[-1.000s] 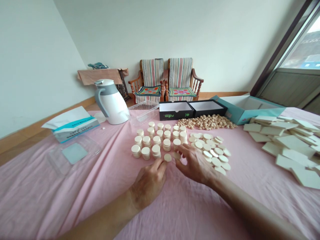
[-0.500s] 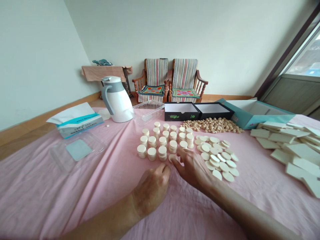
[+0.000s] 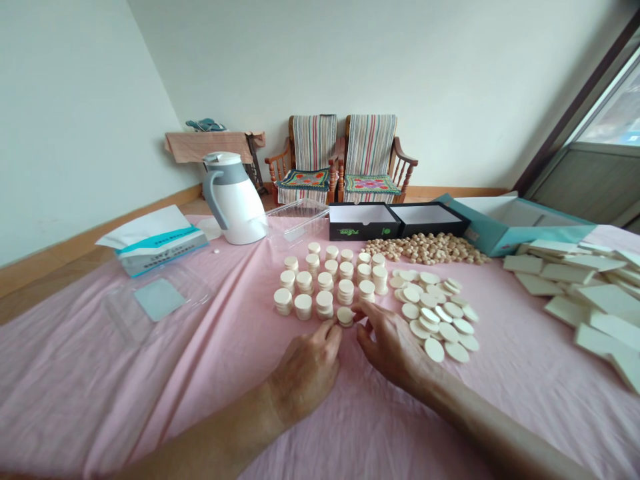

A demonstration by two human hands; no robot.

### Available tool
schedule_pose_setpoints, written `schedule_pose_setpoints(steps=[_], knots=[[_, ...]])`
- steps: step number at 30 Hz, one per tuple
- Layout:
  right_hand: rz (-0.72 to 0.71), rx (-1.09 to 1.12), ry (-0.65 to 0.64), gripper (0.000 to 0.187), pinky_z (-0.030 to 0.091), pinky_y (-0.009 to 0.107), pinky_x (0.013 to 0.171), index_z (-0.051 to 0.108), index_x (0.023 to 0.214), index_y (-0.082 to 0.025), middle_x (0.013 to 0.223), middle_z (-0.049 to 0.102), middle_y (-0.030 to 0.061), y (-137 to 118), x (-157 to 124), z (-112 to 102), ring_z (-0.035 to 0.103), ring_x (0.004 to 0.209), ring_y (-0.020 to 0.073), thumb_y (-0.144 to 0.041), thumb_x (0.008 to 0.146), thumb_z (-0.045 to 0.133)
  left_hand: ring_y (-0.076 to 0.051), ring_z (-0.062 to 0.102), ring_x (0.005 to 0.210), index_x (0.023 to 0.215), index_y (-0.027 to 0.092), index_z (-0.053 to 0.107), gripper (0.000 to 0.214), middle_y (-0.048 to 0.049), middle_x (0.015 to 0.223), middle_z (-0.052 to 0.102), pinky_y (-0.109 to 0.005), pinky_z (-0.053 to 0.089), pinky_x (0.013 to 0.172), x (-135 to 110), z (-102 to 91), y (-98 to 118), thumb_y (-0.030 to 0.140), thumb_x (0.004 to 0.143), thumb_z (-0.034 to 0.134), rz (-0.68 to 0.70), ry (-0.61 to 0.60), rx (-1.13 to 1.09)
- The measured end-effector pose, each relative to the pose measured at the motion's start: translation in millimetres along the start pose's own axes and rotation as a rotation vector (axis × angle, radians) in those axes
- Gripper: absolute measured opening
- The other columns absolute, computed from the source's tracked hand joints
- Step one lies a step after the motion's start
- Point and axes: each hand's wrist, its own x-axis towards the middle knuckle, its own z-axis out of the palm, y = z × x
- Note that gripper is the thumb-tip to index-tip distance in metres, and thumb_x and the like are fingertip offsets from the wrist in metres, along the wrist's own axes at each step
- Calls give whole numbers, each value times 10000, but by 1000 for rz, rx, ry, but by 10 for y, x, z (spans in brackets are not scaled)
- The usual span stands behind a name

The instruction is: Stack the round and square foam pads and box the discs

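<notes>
On the pink cloth [image 3: 215,360], a low stack of discs [image 3: 345,317] is set at the near edge of the taller stacks [image 3: 325,304], between the two hands. Its right rim appears to be touched by a fingertip of the right hand [image 3: 390,339], whose thumb and forefinger are parted, with nothing seen gripped between them. The left hand [image 3: 307,367] is curled just beside the near left side, its fingers drawn together; whether anything is pinched there cannot be told. Loose discs [image 3: 445,327] are strewn beside the right hand, and small balls [image 3: 425,249] are heaped beyond them.

The discs are judged light, thin and stiff — wood, perhaps — with smooth faces that could slip over one another if knocked. They are best held by the rim, at opposite sides, and squared with light pressure from both hands. On soft, wrinkled cloth, a lean could easily be started — hard pushes are better avoided.
</notes>
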Motion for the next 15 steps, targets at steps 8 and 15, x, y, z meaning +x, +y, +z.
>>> schedule_pose_setpoints(steps=[8, 15], knots=[[-13, -110, 56, 176, 375, 245, 589, 590, 879, -198, 749, 649, 20, 56, 84, -174, 561, 609, 138, -128, 801, 448, -215, 638, 942, 1044, 174, 536, 337, -82, 1080, 625, -360, 542, 843, -25, 33, -22, -2, 791, 402, 3, 0, 20], [143, -489, 61, 195, 353, 289, 683, 670, 937, -180, 888, 645, 96, 656, 251, -658, 556, 849, 230, -217, 785, 553, -197, 632, 847, 929, 169, 574, 266, -58, 965, 634, -316, 553, 734, -31, 16, -8, 1, 803, 410, 30, -41, 103]])
